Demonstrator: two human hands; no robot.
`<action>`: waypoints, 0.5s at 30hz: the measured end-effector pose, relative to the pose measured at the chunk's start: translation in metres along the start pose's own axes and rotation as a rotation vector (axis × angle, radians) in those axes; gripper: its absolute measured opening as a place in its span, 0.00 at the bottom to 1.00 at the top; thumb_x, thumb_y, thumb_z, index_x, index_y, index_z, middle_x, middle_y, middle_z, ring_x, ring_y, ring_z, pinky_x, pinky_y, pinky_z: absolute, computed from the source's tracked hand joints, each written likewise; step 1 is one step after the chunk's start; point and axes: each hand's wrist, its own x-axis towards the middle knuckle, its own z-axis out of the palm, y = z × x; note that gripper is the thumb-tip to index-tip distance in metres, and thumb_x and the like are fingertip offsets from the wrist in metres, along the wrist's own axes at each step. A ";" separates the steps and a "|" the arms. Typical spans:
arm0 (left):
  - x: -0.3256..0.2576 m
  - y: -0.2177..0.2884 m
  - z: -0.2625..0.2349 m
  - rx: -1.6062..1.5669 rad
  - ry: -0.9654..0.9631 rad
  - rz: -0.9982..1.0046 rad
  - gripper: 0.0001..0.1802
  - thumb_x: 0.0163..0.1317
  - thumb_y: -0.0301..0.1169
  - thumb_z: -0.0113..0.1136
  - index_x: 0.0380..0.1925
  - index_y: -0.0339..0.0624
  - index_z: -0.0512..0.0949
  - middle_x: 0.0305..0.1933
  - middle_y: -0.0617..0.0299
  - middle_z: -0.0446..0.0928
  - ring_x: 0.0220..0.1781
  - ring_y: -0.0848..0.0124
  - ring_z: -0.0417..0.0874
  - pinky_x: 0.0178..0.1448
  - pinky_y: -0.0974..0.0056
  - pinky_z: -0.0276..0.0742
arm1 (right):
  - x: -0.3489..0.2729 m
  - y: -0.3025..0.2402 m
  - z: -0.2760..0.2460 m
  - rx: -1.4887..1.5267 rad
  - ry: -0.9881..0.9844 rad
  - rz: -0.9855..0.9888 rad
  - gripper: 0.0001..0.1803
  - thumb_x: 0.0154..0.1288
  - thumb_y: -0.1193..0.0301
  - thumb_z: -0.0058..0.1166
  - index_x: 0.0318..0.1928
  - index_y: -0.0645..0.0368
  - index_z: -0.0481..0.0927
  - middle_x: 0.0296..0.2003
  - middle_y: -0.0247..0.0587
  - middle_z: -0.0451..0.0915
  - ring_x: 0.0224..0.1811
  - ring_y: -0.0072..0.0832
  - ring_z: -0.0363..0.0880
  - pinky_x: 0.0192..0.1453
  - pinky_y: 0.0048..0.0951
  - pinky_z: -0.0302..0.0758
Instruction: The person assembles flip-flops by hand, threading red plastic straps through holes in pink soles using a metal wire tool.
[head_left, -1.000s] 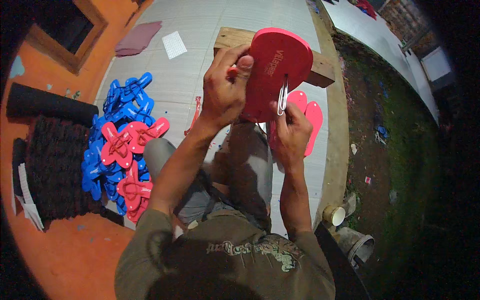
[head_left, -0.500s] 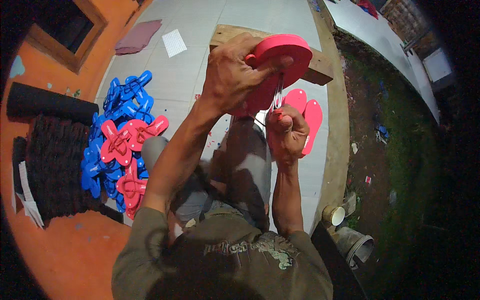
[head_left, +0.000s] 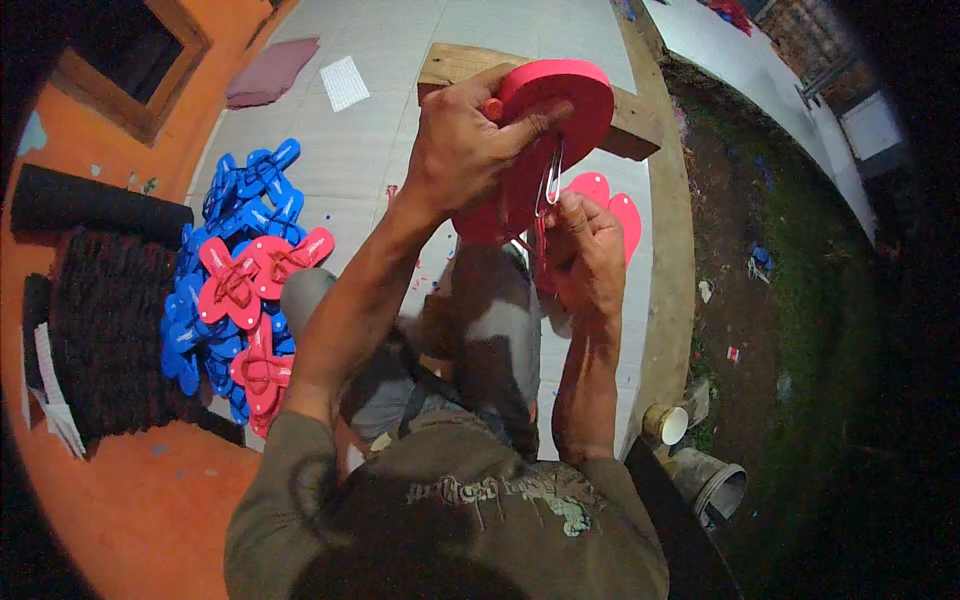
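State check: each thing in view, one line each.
left hand: gripping the red sandal sole, lifted
right hand: closed on a metal loop tool
red sandal sole: held up, tilted
metal loop tool: against the sole
pink soles: flat on floor
strap pile: heaped, blue and red
wooden block: lying on floor

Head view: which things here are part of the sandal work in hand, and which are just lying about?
In use: red sandal sole, left hand, right hand, metal tool, red soles on the floor below.
Lying about: sandal strap pile, wooden block, white paper, buckets.
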 end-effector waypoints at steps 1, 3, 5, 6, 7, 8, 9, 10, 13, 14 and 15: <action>-0.001 -0.003 -0.002 -0.015 0.020 0.014 0.19 0.52 0.42 0.60 0.34 0.38 0.77 0.24 0.59 0.79 0.26 0.75 0.78 0.31 0.69 0.74 | 0.001 -0.007 0.004 -0.030 0.012 0.000 0.13 0.60 0.63 0.51 0.26 0.60 0.76 0.20 0.27 0.71 0.19 0.11 0.62 0.21 0.14 0.55; 0.003 -0.005 -0.005 -0.062 0.030 0.010 0.19 0.53 0.43 0.59 0.33 0.37 0.77 0.22 0.62 0.77 0.24 0.78 0.75 0.29 0.71 0.72 | -0.005 -0.023 0.013 -0.095 0.062 0.012 0.12 0.60 0.64 0.51 0.26 0.61 0.75 0.20 0.27 0.71 0.20 0.12 0.63 0.21 0.13 0.56; 0.005 -0.006 -0.009 -0.129 -0.028 -0.024 0.19 0.55 0.44 0.57 0.32 0.37 0.77 0.22 0.67 0.75 0.24 0.82 0.71 0.28 0.74 0.68 | -0.005 -0.023 0.017 -0.404 0.192 -0.173 0.11 0.61 0.65 0.50 0.32 0.62 0.74 0.23 0.29 0.71 0.23 0.13 0.66 0.25 0.15 0.62; -0.002 -0.011 -0.009 -0.228 -0.045 -0.070 0.19 0.55 0.44 0.57 0.33 0.37 0.76 0.23 0.67 0.75 0.25 0.82 0.71 0.29 0.74 0.68 | -0.004 -0.022 0.019 -0.557 0.253 -0.265 0.11 0.61 0.66 0.49 0.35 0.63 0.74 0.24 0.30 0.71 0.24 0.14 0.68 0.27 0.15 0.65; -0.007 -0.014 -0.007 -0.327 -0.065 -0.093 0.19 0.55 0.44 0.57 0.34 0.37 0.76 0.24 0.67 0.76 0.26 0.82 0.71 0.30 0.74 0.68 | -0.002 -0.026 0.022 -0.526 0.345 -0.401 0.12 0.63 0.66 0.47 0.40 0.63 0.72 0.30 0.32 0.72 0.30 0.17 0.70 0.35 0.19 0.68; -0.012 -0.013 -0.003 -0.425 -0.092 -0.128 0.20 0.55 0.44 0.57 0.35 0.37 0.76 0.26 0.67 0.76 0.27 0.82 0.71 0.31 0.74 0.68 | -0.001 -0.027 0.022 -0.487 0.442 -0.525 0.14 0.64 0.66 0.45 0.45 0.64 0.70 0.36 0.35 0.73 0.36 0.20 0.72 0.44 0.22 0.71; -0.014 -0.010 0.004 -0.449 -0.080 -0.071 0.20 0.55 0.43 0.57 0.37 0.37 0.75 0.28 0.68 0.76 0.29 0.82 0.72 0.33 0.74 0.69 | 0.005 -0.033 0.025 -0.430 0.396 -0.559 0.15 0.64 0.65 0.44 0.45 0.64 0.70 0.36 0.35 0.73 0.37 0.20 0.72 0.44 0.22 0.70; -0.014 -0.009 0.002 -0.450 -0.083 -0.089 0.20 0.55 0.43 0.57 0.38 0.37 0.75 0.28 0.68 0.76 0.30 0.82 0.72 0.33 0.74 0.69 | 0.010 -0.035 0.030 -0.365 0.343 -0.570 0.16 0.65 0.64 0.43 0.44 0.64 0.70 0.36 0.36 0.74 0.37 0.20 0.72 0.45 0.22 0.70; -0.011 -0.002 -0.002 -0.410 -0.025 -0.125 0.16 0.57 0.38 0.56 0.37 0.36 0.74 0.27 0.66 0.76 0.29 0.81 0.73 0.33 0.74 0.70 | 0.025 -0.035 0.038 -0.459 0.254 -0.437 0.17 0.64 0.60 0.44 0.41 0.62 0.72 0.30 0.37 0.75 0.31 0.19 0.73 0.34 0.21 0.70; -0.010 -0.006 -0.001 -0.401 -0.010 -0.097 0.17 0.57 0.39 0.55 0.38 0.36 0.74 0.29 0.64 0.77 0.31 0.80 0.74 0.35 0.73 0.71 | 0.030 -0.035 0.040 -0.443 0.238 -0.437 0.17 0.64 0.60 0.44 0.40 0.62 0.72 0.29 0.36 0.75 0.28 0.19 0.71 0.31 0.21 0.69; -0.008 -0.014 0.000 -0.390 0.004 -0.069 0.18 0.58 0.40 0.54 0.39 0.36 0.74 0.31 0.63 0.77 0.32 0.78 0.75 0.37 0.71 0.71 | 0.035 -0.036 0.041 -0.426 0.221 -0.439 0.17 0.64 0.60 0.44 0.39 0.62 0.72 0.27 0.36 0.75 0.26 0.18 0.70 0.29 0.21 0.69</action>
